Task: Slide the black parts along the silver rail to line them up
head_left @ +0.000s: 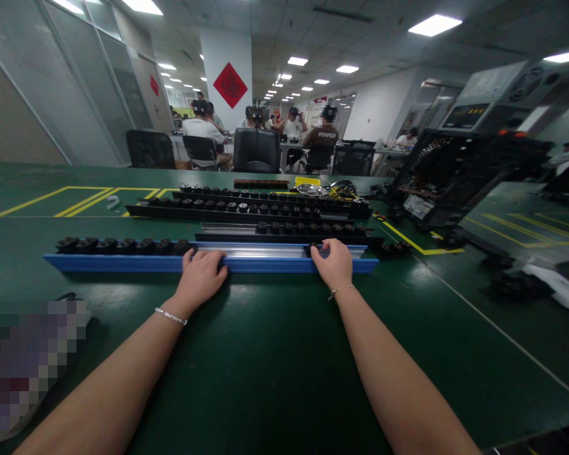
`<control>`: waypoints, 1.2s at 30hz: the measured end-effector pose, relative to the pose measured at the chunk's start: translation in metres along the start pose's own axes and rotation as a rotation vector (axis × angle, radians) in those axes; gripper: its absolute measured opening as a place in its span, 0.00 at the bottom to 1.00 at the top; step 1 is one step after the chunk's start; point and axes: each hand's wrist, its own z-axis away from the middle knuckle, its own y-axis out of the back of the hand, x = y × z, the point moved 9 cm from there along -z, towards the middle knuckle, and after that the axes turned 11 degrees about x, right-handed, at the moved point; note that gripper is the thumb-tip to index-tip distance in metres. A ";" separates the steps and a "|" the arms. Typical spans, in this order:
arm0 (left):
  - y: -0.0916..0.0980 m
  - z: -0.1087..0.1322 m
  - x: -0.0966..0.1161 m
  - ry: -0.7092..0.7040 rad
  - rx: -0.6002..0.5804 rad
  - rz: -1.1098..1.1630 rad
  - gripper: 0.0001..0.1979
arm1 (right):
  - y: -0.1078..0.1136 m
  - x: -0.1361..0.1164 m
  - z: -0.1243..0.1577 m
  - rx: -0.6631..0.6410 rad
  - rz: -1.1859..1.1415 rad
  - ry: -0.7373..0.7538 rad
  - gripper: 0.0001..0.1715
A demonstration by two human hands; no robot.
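Note:
A long blue tray rail [275, 265] with a silvery inner channel lies across the green table in front of me. Several small black round-topped parts [127, 246] sit in a row along its left half. My left hand [201, 275] is closed over the rail's near edge, its fingertips beside the last black part of that row. Toward the rail's right end, my right hand [334, 262] pinches a single black part [315, 250] at the channel. Its fingers partly cover that part. Bare silvery channel shows between my hands.
Behind the blue rail lie several black rails [246, 212] with similar parts. A metal dish [312, 189], a yellow tray [308, 181] and cables stand farther back. An open black machine frame [436, 170] rises at right. A blurred object [28, 366] lies near left. People sit at tables beyond.

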 end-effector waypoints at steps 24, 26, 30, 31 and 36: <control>0.001 0.000 0.001 0.005 -0.012 -0.001 0.16 | 0.005 0.010 -0.004 -0.007 0.103 -0.056 0.13; 0.001 0.000 0.001 0.008 -0.013 -0.003 0.16 | 0.005 0.013 -0.005 -0.011 0.104 -0.064 0.14; 0.001 0.000 0.001 0.008 -0.020 -0.009 0.16 | 0.005 0.014 -0.004 -0.013 0.095 -0.070 0.14; 0.001 0.000 0.001 0.009 -0.022 -0.010 0.16 | 0.004 0.013 -0.003 -0.014 0.089 -0.066 0.14; 0.003 0.000 0.001 0.020 -0.027 0.003 0.16 | 0.005 0.012 -0.002 -0.003 0.078 -0.065 0.14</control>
